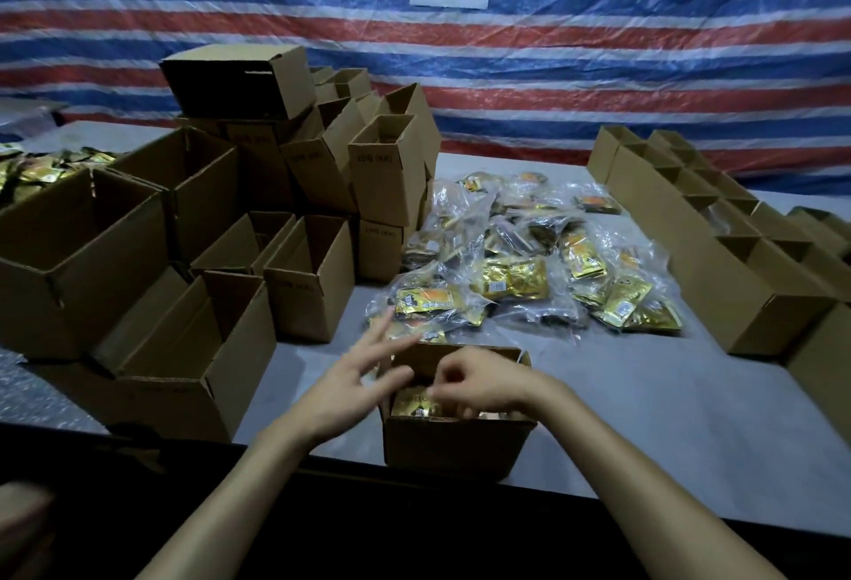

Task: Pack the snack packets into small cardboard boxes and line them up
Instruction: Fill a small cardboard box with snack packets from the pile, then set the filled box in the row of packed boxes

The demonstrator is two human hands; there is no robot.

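Grey worktop (644,418) carries a small box (456,446) at its near edge. The left hand (340,390), grip spread, is at the box's left rim. The right hand (479,383) has its grip pinching a gold packet (414,402) inside. Beyond lie bagged packets (515,266), with empty boxes (308,275) to the left and lined boxes (718,257) to the right.

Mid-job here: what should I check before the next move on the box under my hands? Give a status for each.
1. The box upright, top open: ok.
2. Something packed: ok, a gold packet shows inside; count cannot tell.
3. The left hand free, fingers spread: ok.
4. The right hand curled over the box; gripping a packet: cannot tell.
5. Supply of loose packets behind the box: ok.
6. Margin from the table edge: not ok, the box sits right at it.
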